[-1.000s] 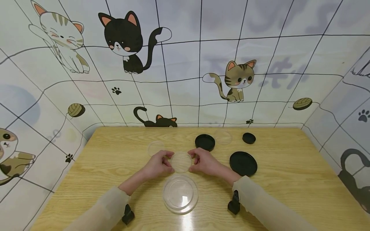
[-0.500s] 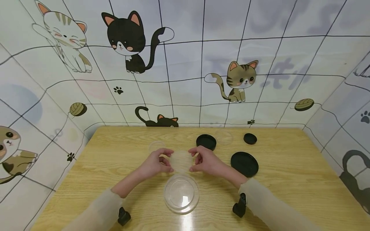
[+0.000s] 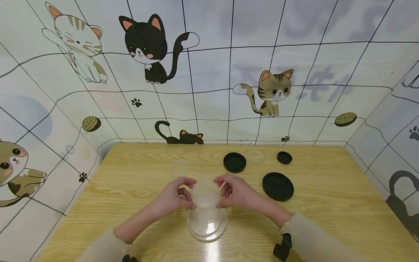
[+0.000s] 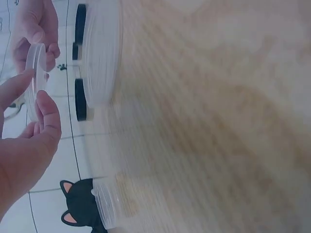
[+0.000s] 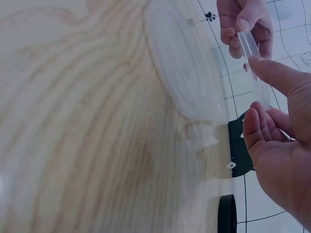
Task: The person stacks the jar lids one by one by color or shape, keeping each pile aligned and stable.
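Between both hands, a small clear round dish with a low rim (image 3: 205,192) is held up off the table. My left hand (image 3: 172,198) pinches its left edge between thumb and fingers. On the opposite edge, my right hand (image 3: 239,194) grips it the same way. Below, a larger clear round dish (image 3: 207,234) with an inner ring rests on the table, and the held dish overlaps its far part in the head view. Seen from the left wrist, the held dish (image 4: 35,56) is tilted nearly edge-on and stands apart from the large dish (image 4: 103,58).
Three black round shallow pieces lie at the back and right: a medium one (image 3: 234,162), a large one (image 3: 278,186) and a small one (image 3: 284,157). Two more clear discs lie at the back, one left (image 3: 179,168) and one right (image 3: 255,156). Cat-print cloth (image 3: 212,72) surrounds the wooden table (image 3: 131,174).
Both hands have lifted the small clear dish and brought it nearer the body, from behind the large clear dish to over its far edge. The other pieces stay put.
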Demonstrator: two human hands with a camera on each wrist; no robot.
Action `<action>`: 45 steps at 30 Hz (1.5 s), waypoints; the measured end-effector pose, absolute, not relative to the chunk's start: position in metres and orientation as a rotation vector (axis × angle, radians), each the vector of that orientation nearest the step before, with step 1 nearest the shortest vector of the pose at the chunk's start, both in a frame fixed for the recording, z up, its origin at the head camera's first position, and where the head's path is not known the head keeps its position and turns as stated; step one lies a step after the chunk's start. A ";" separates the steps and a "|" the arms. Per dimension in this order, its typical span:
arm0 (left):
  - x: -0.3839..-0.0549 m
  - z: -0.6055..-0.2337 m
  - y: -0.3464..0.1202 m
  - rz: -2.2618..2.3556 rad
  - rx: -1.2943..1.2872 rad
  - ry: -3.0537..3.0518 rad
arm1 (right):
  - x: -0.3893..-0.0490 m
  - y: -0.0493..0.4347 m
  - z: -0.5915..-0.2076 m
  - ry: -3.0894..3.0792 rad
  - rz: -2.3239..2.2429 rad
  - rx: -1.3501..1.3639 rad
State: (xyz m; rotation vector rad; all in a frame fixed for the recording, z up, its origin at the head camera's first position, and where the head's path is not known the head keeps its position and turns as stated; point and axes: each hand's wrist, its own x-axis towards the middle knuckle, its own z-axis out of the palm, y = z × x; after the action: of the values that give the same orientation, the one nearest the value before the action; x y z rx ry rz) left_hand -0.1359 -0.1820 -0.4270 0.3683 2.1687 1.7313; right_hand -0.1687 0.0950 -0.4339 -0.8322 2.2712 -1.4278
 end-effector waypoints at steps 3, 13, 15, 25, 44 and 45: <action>-0.126 -0.427 -0.180 1.711 0.374 2.190 | -0.162 0.095 -0.435 2.263 -1.411 -0.839; -0.105 -0.434 -0.182 1.599 0.456 2.326 | -0.148 0.089 -0.441 2.265 -1.349 -0.907; -0.103 -0.436 -0.184 1.568 0.472 2.352 | -0.147 0.087 -0.442 2.260 -1.336 -0.923; -0.102 -0.448 -0.186 1.508 0.516 2.397 | -0.146 0.084 -0.448 2.256 -1.283 -0.929; -0.104 -0.452 -0.186 1.452 0.548 2.399 | -0.146 0.080 -0.451 2.277 -1.192 -0.920; -0.105 -0.452 -0.186 1.448 0.540 2.398 | -0.146 0.080 -0.451 2.282 -1.182 -0.920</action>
State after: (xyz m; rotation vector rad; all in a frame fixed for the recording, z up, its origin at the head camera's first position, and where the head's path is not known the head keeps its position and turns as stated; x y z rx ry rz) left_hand -0.1046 -0.1858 -0.4519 0.5400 2.3979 1.4483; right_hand -0.1458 0.0796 -0.4512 -0.9199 2.2817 -1.1823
